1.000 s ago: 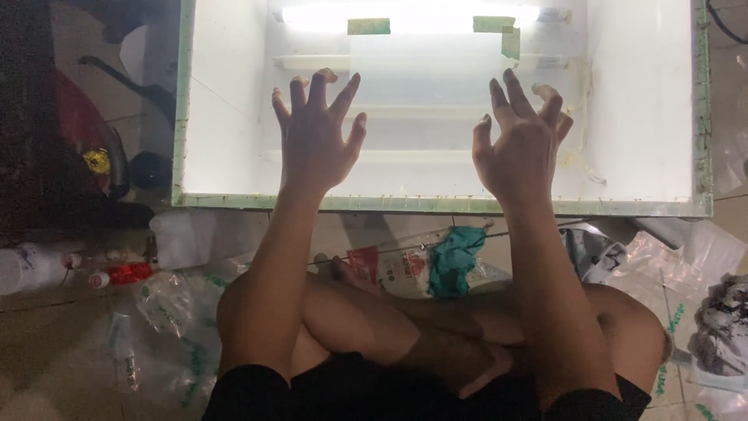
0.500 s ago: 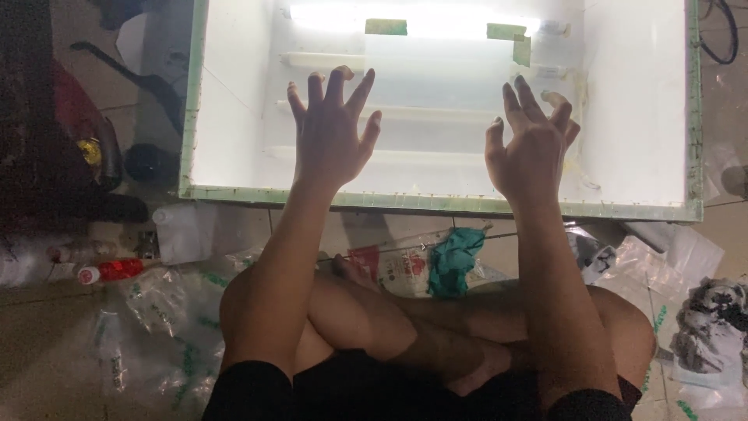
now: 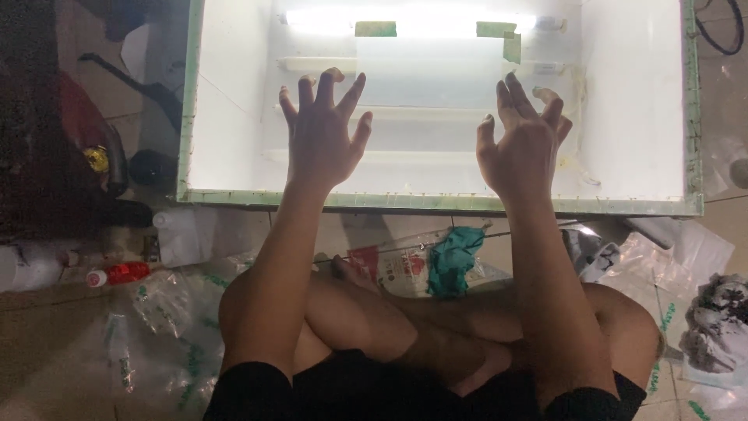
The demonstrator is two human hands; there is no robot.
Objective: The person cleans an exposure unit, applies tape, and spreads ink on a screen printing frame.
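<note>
This looks like an improvised home workshop, set up on the floor rather than at a bench. At twelve o'clock stands a large white lit box with green-taped edges (image 3: 436, 203), fluorescent tubes glowing inside it. The tiled floor (image 3: 47, 343) around the seated person's crossed legs is strewn with clear plastic bags (image 3: 167, 304), a crumpled teal cloth (image 3: 452, 257) and, at nine o'clock, a small red-and-white bottle (image 3: 117, 274).

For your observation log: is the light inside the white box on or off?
On. The tube light glows brightly along the far wall, lighting the white box inside.
</note>
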